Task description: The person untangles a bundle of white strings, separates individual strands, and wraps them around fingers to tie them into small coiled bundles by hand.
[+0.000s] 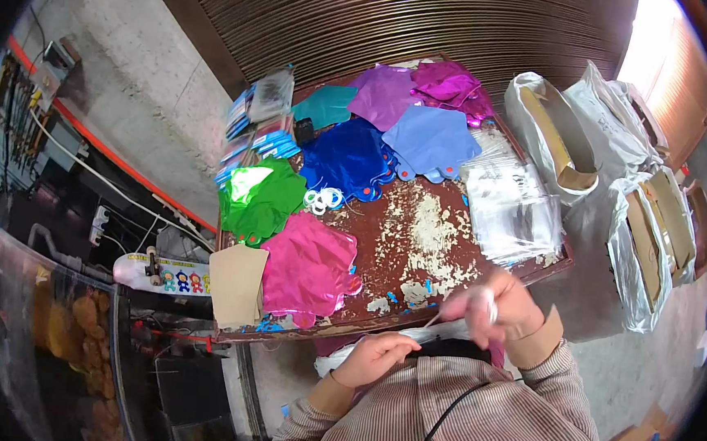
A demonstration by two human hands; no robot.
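My left hand is low in front of my body, just below the table's near edge, with its thumb and fingers pinched together. What it pinches is too small to make out. My right hand is raised over the near edge to the right and is blurred. A white roll or ring shows at its fingers, and a thin light string runs down from it towards my left hand. Silvery clear plastic lies across my lap beneath both hands. A stack of pink foil sheets is nearest to my left hand on the table.
The worn red table bears green, blue, light blue and purple foil stacks, white rings, brown card and clear plastic bags. White sacks with cardboard stand at the right. A skateboard is at the left.
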